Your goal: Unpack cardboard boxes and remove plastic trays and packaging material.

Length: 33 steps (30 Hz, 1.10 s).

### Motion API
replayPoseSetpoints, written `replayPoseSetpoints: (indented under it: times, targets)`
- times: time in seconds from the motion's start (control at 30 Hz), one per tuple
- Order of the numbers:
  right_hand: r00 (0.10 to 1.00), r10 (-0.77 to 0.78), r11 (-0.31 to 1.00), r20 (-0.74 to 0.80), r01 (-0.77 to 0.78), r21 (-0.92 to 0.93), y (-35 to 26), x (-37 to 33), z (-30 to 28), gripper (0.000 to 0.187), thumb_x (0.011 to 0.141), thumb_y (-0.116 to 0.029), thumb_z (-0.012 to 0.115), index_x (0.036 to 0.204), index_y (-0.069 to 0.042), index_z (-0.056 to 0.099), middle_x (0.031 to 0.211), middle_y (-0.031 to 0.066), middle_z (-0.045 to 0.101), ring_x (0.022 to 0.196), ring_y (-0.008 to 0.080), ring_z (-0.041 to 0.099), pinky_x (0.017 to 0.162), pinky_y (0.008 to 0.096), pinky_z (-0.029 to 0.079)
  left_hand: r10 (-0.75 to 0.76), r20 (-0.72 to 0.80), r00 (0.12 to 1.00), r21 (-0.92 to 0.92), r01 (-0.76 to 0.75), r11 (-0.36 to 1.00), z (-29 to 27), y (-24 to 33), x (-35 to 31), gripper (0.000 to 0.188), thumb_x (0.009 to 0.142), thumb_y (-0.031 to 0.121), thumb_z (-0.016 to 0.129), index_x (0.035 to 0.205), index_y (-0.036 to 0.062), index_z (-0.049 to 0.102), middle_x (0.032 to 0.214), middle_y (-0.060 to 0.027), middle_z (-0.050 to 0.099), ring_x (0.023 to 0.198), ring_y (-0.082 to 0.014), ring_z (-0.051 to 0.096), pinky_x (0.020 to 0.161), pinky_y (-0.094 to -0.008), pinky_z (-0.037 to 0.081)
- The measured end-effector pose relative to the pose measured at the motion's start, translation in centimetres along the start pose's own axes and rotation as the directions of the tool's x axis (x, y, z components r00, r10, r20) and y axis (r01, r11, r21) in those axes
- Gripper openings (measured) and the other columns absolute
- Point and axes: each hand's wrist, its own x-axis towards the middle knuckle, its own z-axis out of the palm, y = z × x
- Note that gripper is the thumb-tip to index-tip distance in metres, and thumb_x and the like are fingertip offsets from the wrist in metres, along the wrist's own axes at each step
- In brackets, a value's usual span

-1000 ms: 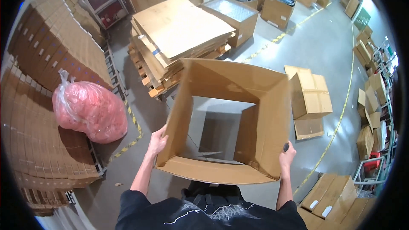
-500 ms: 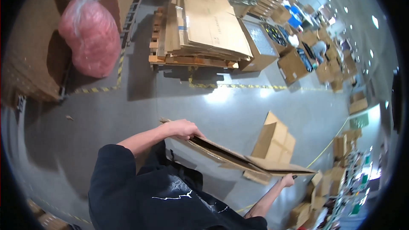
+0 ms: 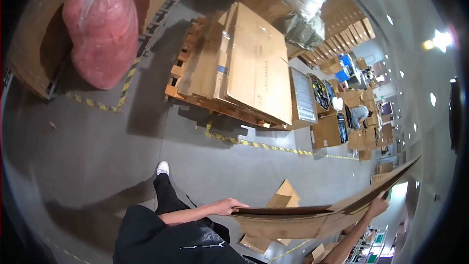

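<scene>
A large flattened cardboard box (image 3: 295,225) is held out in front of my body, its folded layers slightly apart along the upper edge. My left hand (image 3: 226,207) is closed on its left end. Toward the raised right end, my right hand (image 3: 377,206) grips the lower side of the cardboard. A small dark object shows at the right hand's fingers, too small to name. Behind and below the held box, another cardboard piece (image 3: 285,197) lies on the floor, partly hidden.
Ahead, a wooden pallet (image 3: 181,70) bears a stack of flattened cardboard (image 3: 261,68). A pink-filled plastic bag (image 3: 103,34) stands at the far left. Yellow-black floor tape (image 3: 264,147) runs before the pallet. Open boxes (image 3: 326,132) stand to its right, with a person (image 3: 360,116) beyond.
The held cardboard's right end has swung up and away to the right with my right hand. The view has turned, and a leg with a white shoe now shows stepping forward.
</scene>
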Motion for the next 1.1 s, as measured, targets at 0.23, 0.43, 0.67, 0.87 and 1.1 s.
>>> replayPoseSetpoints:
  times: [0.23, 0.43, 0.67, 0.87, 1.1]
  targets:
    - [0.801, -0.556, 0.208, 0.221, -0.123, 0.97, -35.9, -0.6, 4.0, 0.029, 0.091, -0.013, 0.04, 0.115, 0.002, 0.049, 0.111, 0.0127, 0.055, 0.097, 0.0206, 0.057, 0.071, 0.0267, 0.05, -0.395, -0.2, 0.897, -0.406, 0.291, 0.866, -3.0, -3.3, 8.2, 0.029, 0.085, 0.012, 0.051, 0.114, 0.0044, 0.052, 0.089, -0.0023, 0.06, 0.08, -0.0085, 0.049, 0.074, -0.026, 0.041]
    - [0.867, -0.492, 0.247, 0.077, 0.054, 0.967, -34.5, -14.4, 17.3, 0.023, 0.087, -0.008, 0.045, 0.106, 0.004, 0.053, 0.11, 0.0158, 0.055, 0.1, 0.0264, 0.053, 0.084, 0.0353, 0.042, -0.434, -0.667, 0.606, -0.459, 0.125, 0.88, -15.6, -6.6, 13.6, 0.02, 0.083, 0.006, 0.054, 0.102, 0.0009, 0.06, 0.085, -0.0001, 0.06, 0.08, -0.007, 0.05, 0.067, -0.023, 0.042]
    - [-0.452, 0.334, -0.354, 0.827, -0.874, -0.334, -23.6, -43.4, 34.0, 0.06, 0.082, -0.044, 0.05, 0.12, 0.001, 0.037, 0.124, 0.0173, 0.04, 0.106, 0.0365, 0.044, 0.085, 0.0509, 0.04, -0.526, -0.811, 0.255, -0.505, 0.148, 0.85, -31.5, -7.1, 19.2, 0.019, 0.085, 0.008, 0.051, 0.101, -0.0004, 0.057, 0.091, -0.0071, 0.06, 0.077, -0.0132, 0.056, 0.065, -0.0278, 0.046]
    - [-0.503, -0.59, -0.448, 0.632, -0.447, -0.774, -31.0, -45.8, 41.1, 0.063, 0.082, -0.053, 0.046, 0.124, -0.009, 0.03, 0.116, 0.02, 0.042, 0.092, 0.0325, 0.051, 0.078, 0.0505, 0.042, -0.68, -0.733, 0.014, -0.678, 0.066, 0.732, -37.6, -9.4, 19.6, 0.033, 0.087, 0.029, 0.049, 0.099, -0.0006, 0.055, 0.087, -0.0096, 0.061, 0.079, -0.0213, 0.059, 0.07, -0.0366, 0.047]
    - [-0.577, -0.093, -0.434, 0.811, -0.71, -0.555, -39.5, -41.2, 42.3, 0.038, 0.087, -0.041, 0.045, 0.101, -0.005, 0.044, 0.073, 0.0108, 0.054, 0.045, 0.0154, 0.046, 0.036, 0.0226, 0.037, -0.025, -0.996, -0.085, -0.085, 0.839, 0.537, -38.4, -8.2, 24.5, 0.025, 0.074, 0.023, 0.063, 0.09, 0.0044, 0.058, 0.079, -0.0151, 0.062, 0.076, -0.0308, 0.06, 0.067, -0.0396, 0.045]
